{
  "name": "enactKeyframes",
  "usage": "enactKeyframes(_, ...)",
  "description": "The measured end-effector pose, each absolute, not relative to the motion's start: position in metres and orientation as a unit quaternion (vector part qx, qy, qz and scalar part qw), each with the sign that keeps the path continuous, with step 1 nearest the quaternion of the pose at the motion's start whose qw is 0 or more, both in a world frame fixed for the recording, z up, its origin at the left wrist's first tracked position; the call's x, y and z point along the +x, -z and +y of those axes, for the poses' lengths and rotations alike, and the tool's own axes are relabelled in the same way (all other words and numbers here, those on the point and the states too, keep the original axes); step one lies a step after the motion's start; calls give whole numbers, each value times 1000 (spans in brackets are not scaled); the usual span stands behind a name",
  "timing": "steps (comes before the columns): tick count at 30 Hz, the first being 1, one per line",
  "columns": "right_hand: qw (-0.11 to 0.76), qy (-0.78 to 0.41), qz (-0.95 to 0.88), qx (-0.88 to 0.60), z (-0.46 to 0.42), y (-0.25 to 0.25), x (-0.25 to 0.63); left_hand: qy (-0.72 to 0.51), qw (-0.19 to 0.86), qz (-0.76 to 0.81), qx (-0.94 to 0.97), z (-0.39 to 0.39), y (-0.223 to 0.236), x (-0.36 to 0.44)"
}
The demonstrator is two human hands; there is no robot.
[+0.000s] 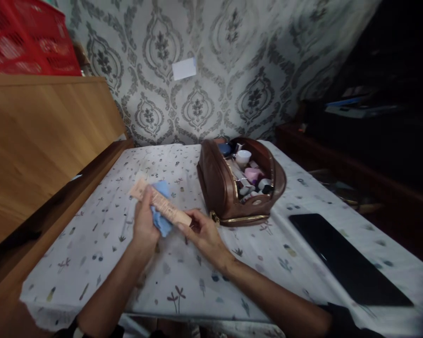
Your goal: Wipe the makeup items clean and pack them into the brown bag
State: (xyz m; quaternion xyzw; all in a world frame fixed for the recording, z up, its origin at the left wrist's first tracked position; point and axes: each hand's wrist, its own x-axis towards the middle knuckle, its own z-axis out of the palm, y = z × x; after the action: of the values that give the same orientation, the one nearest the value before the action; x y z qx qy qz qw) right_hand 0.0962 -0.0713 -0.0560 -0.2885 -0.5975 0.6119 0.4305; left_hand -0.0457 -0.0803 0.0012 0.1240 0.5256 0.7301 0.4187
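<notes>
A peach-coloured cosmetic tube (161,205) lies slanted between both my hands above the table. My right hand (201,231) pinches its lower cap end. My left hand (145,221) is closed round a blue cloth (161,215) that is pressed against the tube's middle. Just to the right stands an open brown leather toiletry bag (218,180) with several small bottles and jars inside.
The table wears a white floral cloth (102,234). A black flat slab (341,258) lies on it at the right. A wooden cabinet (38,141) with a red crate (28,37) on top rises at the left. Patterned wallpaper is behind; dark furniture stands at the right.
</notes>
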Motion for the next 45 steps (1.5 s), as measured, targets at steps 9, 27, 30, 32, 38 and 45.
enactKeyframes(9, 397, -676, -564, -260, -77, 35, 102, -728, 236, 580, 279, -55, -32, -74)
enactKeyframes(27, 598, -523, -486, -365, -68, -52, 217, -621, 278, 459, 571, 55, -92, 30)
enactKeyframes(30, 615, -502, -469, -387, -57, -54, 233, -609, 273, 474, 575, 60, -81, 28)
enactKeyframes(32, 614, -477, -478, -409, -50, -54, 242, -603, 272, 484, 573, 58, -75, 22)
enactKeyframes(38, 560, -370, -551, -496, -31, -50, 247, -590, 277, 497, 573, 53, -64, 8)
enactKeyframes(45, 462, -148, -667, -565, -20, -54, 222, -566, 308, 490, 587, 52, -49, 6)
